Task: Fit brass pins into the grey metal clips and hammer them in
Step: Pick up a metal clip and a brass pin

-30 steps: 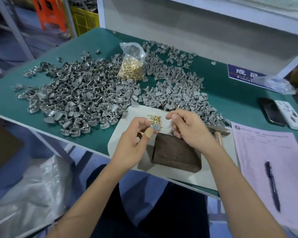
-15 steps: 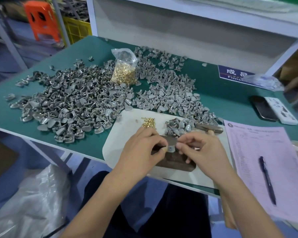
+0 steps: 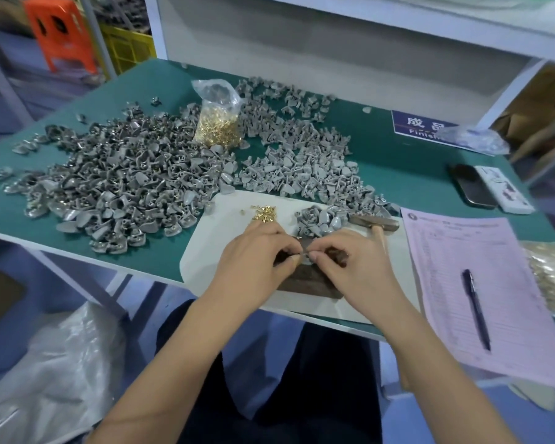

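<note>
Both hands have come down from the loose brass pins (image 3: 264, 214) onto the dark metal block (image 3: 308, 278); the left hand (image 3: 257, 261) and right hand (image 3: 350, 264) each pinch one small grey metal clip (image 3: 305, 254) (pin hidden), so fitting seems underway, the wooden-handled hammer (image 3: 377, 223) unused.

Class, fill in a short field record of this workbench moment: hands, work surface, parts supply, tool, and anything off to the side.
left hand: pinches a small grey clip over the block
right hand: pinches at the same clip
work surface: dark block on a white mat
parts supply: loose brass pins; bag of pins; big clip pile
tool: hammer, untouched, beside the right hand
side: pink form with pen
</note>
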